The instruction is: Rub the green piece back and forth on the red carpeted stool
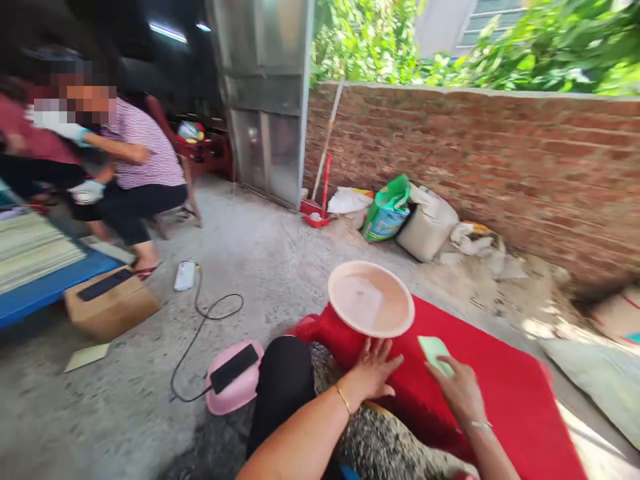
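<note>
The right hand (463, 393) partly hides a pale green rectangular slab (434, 349) at four o'clock; the left edge crops a flat blue platform (93, 267) at nine.

Right grip (459, 393) holds a pale green piece (435, 353) — left grip (369, 377) spreads just beside the basin (370, 331)

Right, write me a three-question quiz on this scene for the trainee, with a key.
1. Which hand holds the pale green block? A: left; B: right; C: neither.
2. True or false: the black device lies in the pink basin.
3. Fill in: the cloth under the peach basin is ____.

Key: 1: B, the right hand; 2: true; 3: red.
</note>
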Motion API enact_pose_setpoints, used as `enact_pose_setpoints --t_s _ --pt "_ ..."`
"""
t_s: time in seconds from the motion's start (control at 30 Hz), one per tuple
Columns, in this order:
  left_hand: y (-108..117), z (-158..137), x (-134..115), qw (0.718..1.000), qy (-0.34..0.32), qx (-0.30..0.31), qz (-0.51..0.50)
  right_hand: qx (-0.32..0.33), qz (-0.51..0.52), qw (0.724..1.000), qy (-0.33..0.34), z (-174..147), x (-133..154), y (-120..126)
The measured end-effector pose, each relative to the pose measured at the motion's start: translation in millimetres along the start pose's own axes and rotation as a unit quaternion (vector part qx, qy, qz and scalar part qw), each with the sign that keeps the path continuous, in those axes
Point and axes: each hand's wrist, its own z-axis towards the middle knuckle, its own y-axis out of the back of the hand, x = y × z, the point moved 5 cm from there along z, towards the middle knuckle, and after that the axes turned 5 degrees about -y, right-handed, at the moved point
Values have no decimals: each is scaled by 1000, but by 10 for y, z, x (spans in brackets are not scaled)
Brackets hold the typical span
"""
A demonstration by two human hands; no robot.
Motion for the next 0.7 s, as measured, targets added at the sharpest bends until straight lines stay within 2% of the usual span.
enact_pose_setpoints --t_s 0.13,0.23,0.43,0.5,0.6,0.7 --pt "19 62 24 1000 8 9 12 38 -37 998 18 -103 -164 50" --pt "-12 95 -16 999 18 36 29 45 -46 998 -12 -107 -387 128" --pt "-28 188 -70 995 41 71 53 -12 -82 986 -145 -206 -1465 677" --pt "-27 214 -78 995 41 73 62 -12 -89 978 -188 -251 -1718 792" --pt "-30 231 -85 993 42 79 72 5 -88 973 -213 -282 -1806 832" --pt "-16 233 -93 993 40 81 78 -3 -80 976 -205 -231 -1575 808"
